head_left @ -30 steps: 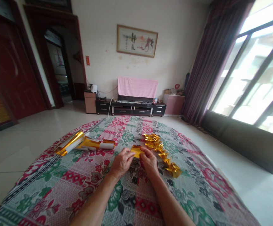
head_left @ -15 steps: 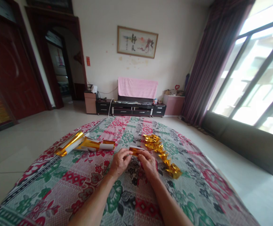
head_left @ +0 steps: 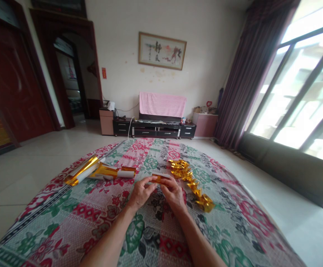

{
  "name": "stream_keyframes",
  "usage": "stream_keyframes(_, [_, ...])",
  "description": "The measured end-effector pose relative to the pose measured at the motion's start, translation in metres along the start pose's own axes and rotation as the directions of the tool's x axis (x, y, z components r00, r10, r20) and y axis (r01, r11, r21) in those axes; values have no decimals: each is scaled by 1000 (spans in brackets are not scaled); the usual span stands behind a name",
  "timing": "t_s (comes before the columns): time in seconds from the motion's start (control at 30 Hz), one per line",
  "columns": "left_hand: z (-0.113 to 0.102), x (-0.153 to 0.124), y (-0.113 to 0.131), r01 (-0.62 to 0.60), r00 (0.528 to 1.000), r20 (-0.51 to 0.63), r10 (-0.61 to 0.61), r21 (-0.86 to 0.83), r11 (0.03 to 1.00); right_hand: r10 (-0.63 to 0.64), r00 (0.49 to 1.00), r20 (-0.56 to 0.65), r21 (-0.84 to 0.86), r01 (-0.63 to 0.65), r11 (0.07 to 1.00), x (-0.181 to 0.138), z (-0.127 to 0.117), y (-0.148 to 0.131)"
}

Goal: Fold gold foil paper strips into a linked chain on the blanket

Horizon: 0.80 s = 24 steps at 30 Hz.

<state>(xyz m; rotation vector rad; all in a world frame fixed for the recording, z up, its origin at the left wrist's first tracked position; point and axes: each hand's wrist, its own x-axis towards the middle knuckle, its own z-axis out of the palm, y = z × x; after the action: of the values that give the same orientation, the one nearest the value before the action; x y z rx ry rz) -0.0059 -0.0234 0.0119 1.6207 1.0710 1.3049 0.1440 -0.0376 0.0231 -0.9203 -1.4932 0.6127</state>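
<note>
A small piece of gold foil paper (head_left: 161, 178) with a pale edge is held between my two hands, just above the cloth-covered table. My left hand (head_left: 141, 191) pinches its left end between thumb and fingers. At its right end, my right hand (head_left: 173, 191) grips it the same way. To the right lies a line of folded gold foil pieces (head_left: 191, 180), running from behind my right hand toward the front right. Left of my hands rest curled gold foil sheets (head_left: 103, 170) with white undersides.
A flowered tablecloth (head_left: 100, 207) covers the round table. Beyond it, a low black cabinet (head_left: 156, 131) stands against the wall, with a pink cloth (head_left: 163, 104) draped above it. A purple curtain (head_left: 242, 74) and windows are on the right.
My fingers have shifted slightly on the gold foil paper, and my right thumb sits a little differently. The foil pieces on both sides stay where they were.
</note>
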Motion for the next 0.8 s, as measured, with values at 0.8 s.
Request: stream_keyframes(0.8, [3,0,2,39,996,-80,-37,20,999,157,987,-35,60,-155,986,-2,2,6])
